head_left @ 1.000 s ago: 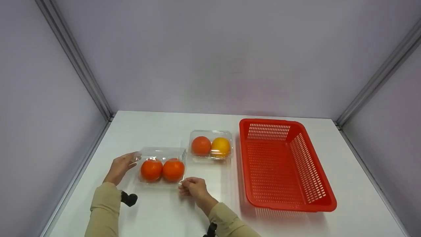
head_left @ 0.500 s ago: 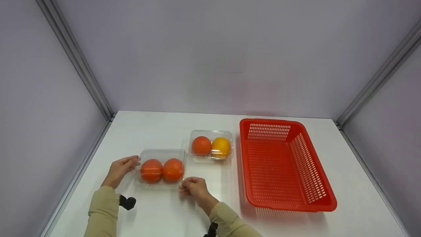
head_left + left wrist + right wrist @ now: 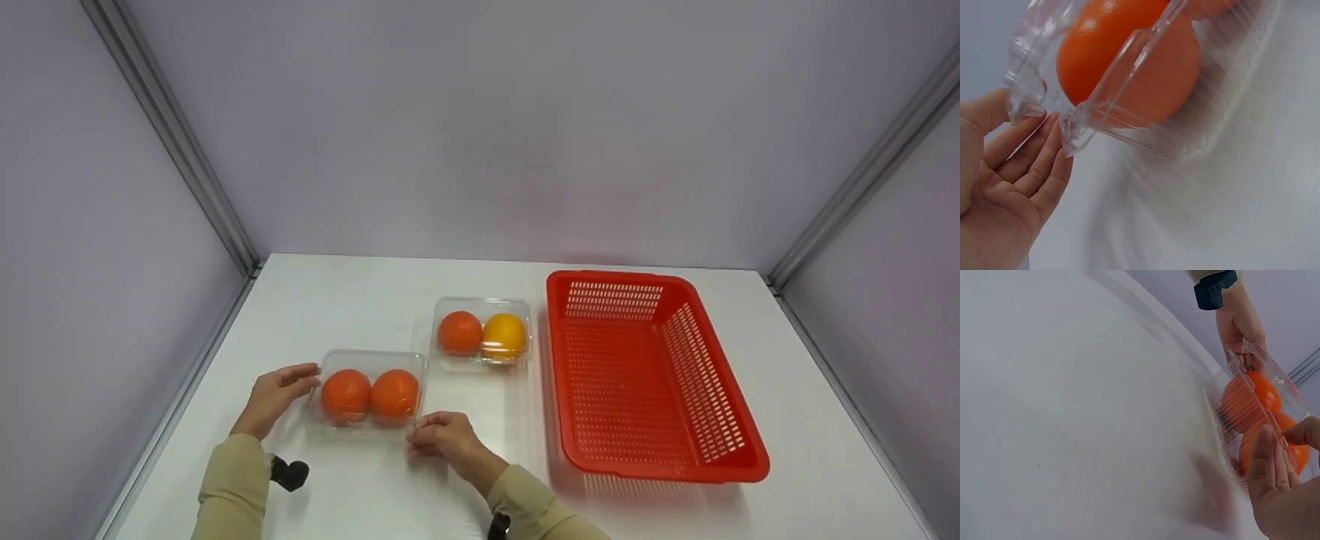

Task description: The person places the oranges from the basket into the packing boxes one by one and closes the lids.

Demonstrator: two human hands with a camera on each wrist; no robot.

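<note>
A clear plastic clamshell container (image 3: 375,358) with two orange-coloured round fruits (image 3: 345,396) lies on the left part of the white table. My left hand (image 3: 274,394) is at its left edge; in the left wrist view, the thumb and fingertips meet the corner, where lid (image 3: 1027,73) and base rim stand slightly apart. With thumb and fingers, my right hand (image 3: 448,441) pinches the front right corner, also seen in the right wrist view. Behind it to the right sits a second clear container (image 3: 480,304), holding an orange fruit (image 3: 460,333) and a yellow one (image 3: 504,335).
A red perforated plastic basket (image 3: 622,390) stands at the right of the table (image 3: 360,300). Its inside shows no contents. Grey-white walls (image 3: 480,150) enclose the back and both sides.
The near container's lid has come down over the two fruits. My left hand has lowered slightly towards the front with it. My right hand has stayed at the front corner, shifting slightly forward.
</note>
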